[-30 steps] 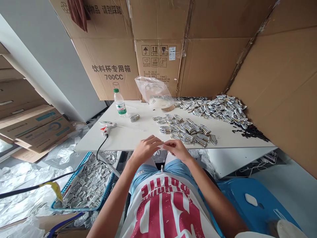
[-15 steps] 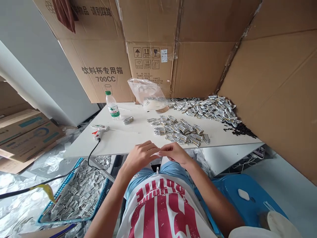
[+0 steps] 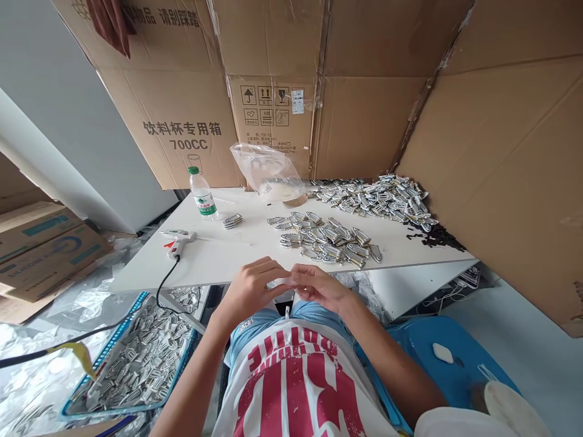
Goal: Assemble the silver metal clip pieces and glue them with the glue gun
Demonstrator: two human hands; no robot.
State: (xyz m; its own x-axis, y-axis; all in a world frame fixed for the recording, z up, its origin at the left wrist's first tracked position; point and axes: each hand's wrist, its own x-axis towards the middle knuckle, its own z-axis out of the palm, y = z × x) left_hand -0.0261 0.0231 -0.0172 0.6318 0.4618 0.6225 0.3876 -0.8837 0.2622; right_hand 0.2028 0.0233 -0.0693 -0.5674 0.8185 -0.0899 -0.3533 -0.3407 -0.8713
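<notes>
My left hand (image 3: 259,282) and my right hand (image 3: 319,284) meet at the fingertips above my lap, just off the table's front edge. The fingers of both are bent and closed in against each other. A pale patch shows between them; whether it is a small held thing or only background is unclear. Beyond my hands lies a loose heap of small silver metal clips (image 3: 330,240) on the white table (image 3: 228,258). A small stack of similar clips (image 3: 232,221) sits farther left. At the left side rests a white glue gun (image 3: 178,246) with a red trigger.
A water bottle (image 3: 203,194) and a clear plastic bag (image 3: 264,173) stand at the back. A larger clip pile (image 3: 387,197) and small black pieces (image 3: 437,237) lie right. Cardboard walls (image 3: 364,121) enclose the table. A blue basket (image 3: 136,358) of metal pieces sits lower left.
The view has shifted slightly. My right hand's fingers have curled farther round at the left fingertips. The things on the table have stayed in place.
</notes>
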